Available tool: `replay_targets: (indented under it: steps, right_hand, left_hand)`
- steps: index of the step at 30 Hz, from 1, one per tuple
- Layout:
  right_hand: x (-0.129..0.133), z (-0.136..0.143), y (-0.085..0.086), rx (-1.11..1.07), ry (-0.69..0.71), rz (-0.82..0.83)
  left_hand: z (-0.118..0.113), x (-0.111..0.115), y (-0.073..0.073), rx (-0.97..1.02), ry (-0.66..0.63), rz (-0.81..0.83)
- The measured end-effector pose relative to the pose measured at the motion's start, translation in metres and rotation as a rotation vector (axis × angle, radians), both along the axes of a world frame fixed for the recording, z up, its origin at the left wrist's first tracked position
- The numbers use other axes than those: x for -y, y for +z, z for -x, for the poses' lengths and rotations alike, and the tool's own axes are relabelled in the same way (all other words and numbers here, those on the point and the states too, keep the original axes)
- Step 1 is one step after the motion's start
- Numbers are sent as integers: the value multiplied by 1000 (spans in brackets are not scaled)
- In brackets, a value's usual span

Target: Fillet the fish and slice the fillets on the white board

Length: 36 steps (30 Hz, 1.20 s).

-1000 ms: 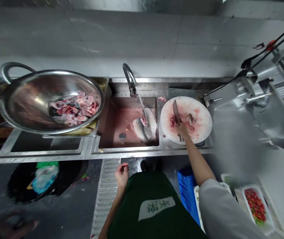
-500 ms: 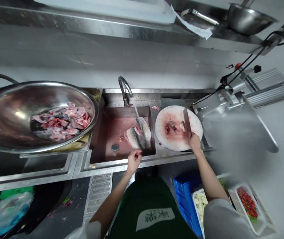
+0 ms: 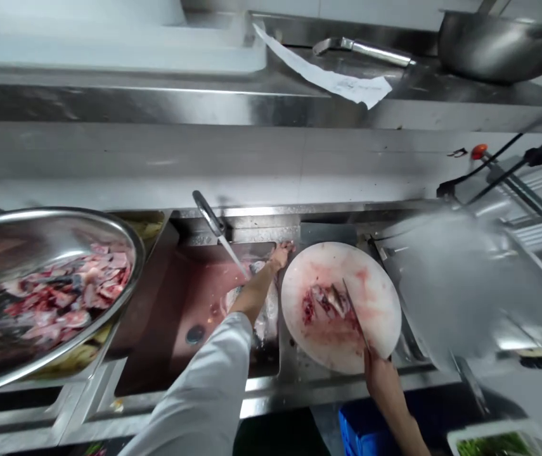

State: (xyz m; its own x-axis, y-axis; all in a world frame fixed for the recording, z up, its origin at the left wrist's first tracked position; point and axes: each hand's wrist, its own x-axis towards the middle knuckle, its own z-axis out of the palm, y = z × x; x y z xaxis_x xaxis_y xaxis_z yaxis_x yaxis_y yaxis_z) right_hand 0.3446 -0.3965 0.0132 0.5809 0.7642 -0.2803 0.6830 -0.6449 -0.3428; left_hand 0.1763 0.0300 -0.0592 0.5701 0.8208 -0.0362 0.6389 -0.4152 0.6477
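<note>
My right hand grips a kitchen knife, its blade edge-on over the round white cutting board. Beside the blade lie bloody fish scraps. My left hand reaches across the sink to its back right rim. Its fingers are bunched on a small fish scrap, mostly covered by them. Under my left forearm, partly hidden, are fish pieces in the sink. Water runs from the faucet onto them.
A big steel bowl of cut fish stands left of the sink. Behind the board lies a flat grey blade-like piece. A steel machine, blurred, is at right. Overhead runs a shelf with a paper strip.
My left hand has moved from the sink's front edge to its back right rim. The knife has turned edge-on and lies nearer the scraps. The view has shifted closer.
</note>
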Motion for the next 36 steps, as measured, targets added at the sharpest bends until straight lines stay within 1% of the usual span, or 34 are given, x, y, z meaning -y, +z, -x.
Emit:
replay_targets:
  steps: [2,3,5,7,8,9,10,11,12,13,14,16,17,18,20,22,24,27,29,31,33,35,36]
  right_hand:
    - [7,-16,-10,-200,-66,-157]
    - [10,-24,-11,-314,-130,-197]
    - [15,-39,-10,-537,-290,-220]
    - [20,-50,-7,-706,-446,-228]
    - [22,-54,-6,-768,-497,-236]
    - [24,-56,-5,-816,-533,-242]
    - [26,-58,-4,-855,-556,-236]
    - [27,-59,-5,-887,-568,-223]
    - [28,-59,-5,-916,-569,-206]
    - [27,-59,-6,-940,-565,-192]
    - [25,-57,-6,-957,-554,-180]
    - [17,-50,-7,-982,-505,-150]
    - [11,-46,-8,-988,-475,-133]
    - [4,-40,-8,-995,-442,-114]
    - [-12,-25,-8,-1011,-383,-78]
    - [-27,-9,-8,-1032,-330,-60]
    - [-38,6,-8,-1037,-294,-84]
    - [-45,24,-6,-995,-280,-151]
    - [-48,33,-2,-933,-242,-151]
    - [-52,42,6,-841,-160,-124]
    - [-60,56,17,-728,-53,-132]
    - [-76,80,29,-644,74,-181]
    - [-86,97,35,-630,146,-205]
  left_hand:
    - [-21,-14,-12,-88,-31,32]
    - [-28,-19,-17,-103,-37,49]
    - [-37,-27,-24,-68,-18,76]
    - [-35,-27,-27,-8,29,107]
    - [-29,-21,-27,18,69,104]
    - [-20,-10,-25,59,123,77]
    - [-10,7,-22,120,186,33]
    - [1,29,-17,210,257,-23]
    - [10,56,-12,322,314,-80]
    - [16,87,-7,408,334,-112]
    - [19,118,-1,455,321,-122]
    - [11,176,7,452,201,-97]
    - [3,199,10,431,151,-91]
    - [-8,217,12,410,108,-96]
    - [-31,238,13,369,66,-126]
    - [-49,247,12,335,55,-158]
    - [-61,251,11,316,64,-165]
    - [-67,255,10,343,112,-160]
    - [-63,256,13,379,151,-171]
    - [-52,252,20,427,188,-190]
    - [-29,245,34,480,240,-215]
    - [9,234,53,516,322,-252]
    - [34,227,64,519,376,-281]
